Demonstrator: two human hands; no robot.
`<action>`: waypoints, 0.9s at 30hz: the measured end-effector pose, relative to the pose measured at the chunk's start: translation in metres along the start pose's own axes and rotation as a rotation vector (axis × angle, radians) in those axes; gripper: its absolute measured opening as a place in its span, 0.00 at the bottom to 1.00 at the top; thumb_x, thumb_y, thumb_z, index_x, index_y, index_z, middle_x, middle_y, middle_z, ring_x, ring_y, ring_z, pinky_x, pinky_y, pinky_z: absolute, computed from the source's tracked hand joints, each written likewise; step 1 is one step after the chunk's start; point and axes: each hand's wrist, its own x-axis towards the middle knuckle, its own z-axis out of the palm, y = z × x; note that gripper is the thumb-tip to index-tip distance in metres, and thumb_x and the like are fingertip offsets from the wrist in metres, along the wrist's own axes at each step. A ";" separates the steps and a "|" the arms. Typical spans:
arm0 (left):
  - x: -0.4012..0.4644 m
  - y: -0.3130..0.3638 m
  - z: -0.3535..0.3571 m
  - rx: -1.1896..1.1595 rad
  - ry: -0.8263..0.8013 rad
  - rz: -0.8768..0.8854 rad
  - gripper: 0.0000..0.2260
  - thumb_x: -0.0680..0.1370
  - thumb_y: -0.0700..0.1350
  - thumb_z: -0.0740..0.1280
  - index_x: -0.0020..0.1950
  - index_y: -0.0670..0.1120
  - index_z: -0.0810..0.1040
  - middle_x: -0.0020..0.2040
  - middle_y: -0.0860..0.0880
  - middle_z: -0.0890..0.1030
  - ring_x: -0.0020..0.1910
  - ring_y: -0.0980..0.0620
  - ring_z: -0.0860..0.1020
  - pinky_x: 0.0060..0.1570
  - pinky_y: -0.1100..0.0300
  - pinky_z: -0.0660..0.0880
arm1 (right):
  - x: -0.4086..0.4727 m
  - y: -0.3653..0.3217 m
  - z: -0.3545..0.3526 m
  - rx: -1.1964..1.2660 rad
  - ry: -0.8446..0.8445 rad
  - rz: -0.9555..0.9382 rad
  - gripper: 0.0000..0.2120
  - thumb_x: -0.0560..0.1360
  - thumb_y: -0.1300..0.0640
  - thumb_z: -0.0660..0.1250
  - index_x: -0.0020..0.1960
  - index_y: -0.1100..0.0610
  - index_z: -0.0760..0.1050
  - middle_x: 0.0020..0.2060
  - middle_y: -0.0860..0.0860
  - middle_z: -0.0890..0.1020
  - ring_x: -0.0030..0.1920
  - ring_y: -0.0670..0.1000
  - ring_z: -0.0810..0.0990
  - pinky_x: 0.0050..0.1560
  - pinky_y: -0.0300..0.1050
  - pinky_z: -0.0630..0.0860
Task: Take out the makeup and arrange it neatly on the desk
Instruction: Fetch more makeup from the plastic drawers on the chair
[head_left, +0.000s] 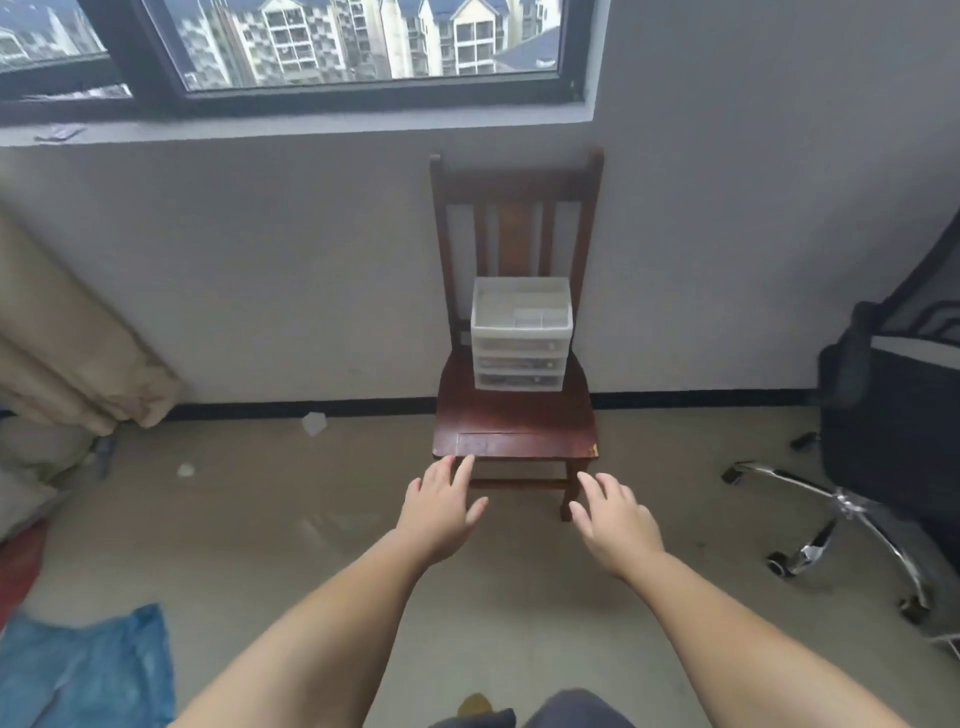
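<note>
A black office chair (898, 415) at right, beige curtain (67, 364) at left, blue plastic bag (93, 670) on the floor

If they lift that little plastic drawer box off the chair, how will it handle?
The drawer box looks like thin translucent plastic, so it is probably light and stiff. Its three drawers could slide out if it is tilted forward. Both hands, left and right, are open, so a two-sided grip seems likely, which should keep it level above the chair.

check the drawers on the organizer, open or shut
Shut: all three drawers sit flush with the organizer front, none pulled out.
</note>
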 end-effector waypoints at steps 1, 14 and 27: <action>0.021 -0.001 -0.005 0.002 -0.007 0.015 0.28 0.81 0.58 0.52 0.77 0.49 0.49 0.77 0.45 0.54 0.76 0.48 0.53 0.71 0.52 0.55 | 0.018 0.000 -0.004 0.004 -0.010 0.007 0.25 0.81 0.45 0.48 0.76 0.51 0.53 0.75 0.52 0.58 0.73 0.53 0.59 0.66 0.49 0.65; 0.315 -0.020 -0.019 -0.011 -0.107 0.087 0.29 0.81 0.54 0.55 0.78 0.48 0.48 0.78 0.47 0.53 0.77 0.50 0.51 0.74 0.52 0.52 | 0.317 -0.003 -0.023 0.217 -0.199 0.045 0.23 0.82 0.47 0.50 0.75 0.53 0.56 0.71 0.52 0.64 0.69 0.54 0.64 0.62 0.51 0.70; 0.443 -0.051 0.062 0.192 0.139 0.266 0.31 0.71 0.38 0.52 0.76 0.42 0.57 0.76 0.43 0.61 0.75 0.44 0.57 0.71 0.42 0.52 | 0.512 -0.045 0.061 2.069 0.005 1.053 0.19 0.78 0.67 0.51 0.65 0.61 0.70 0.61 0.59 0.77 0.58 0.55 0.76 0.56 0.54 0.73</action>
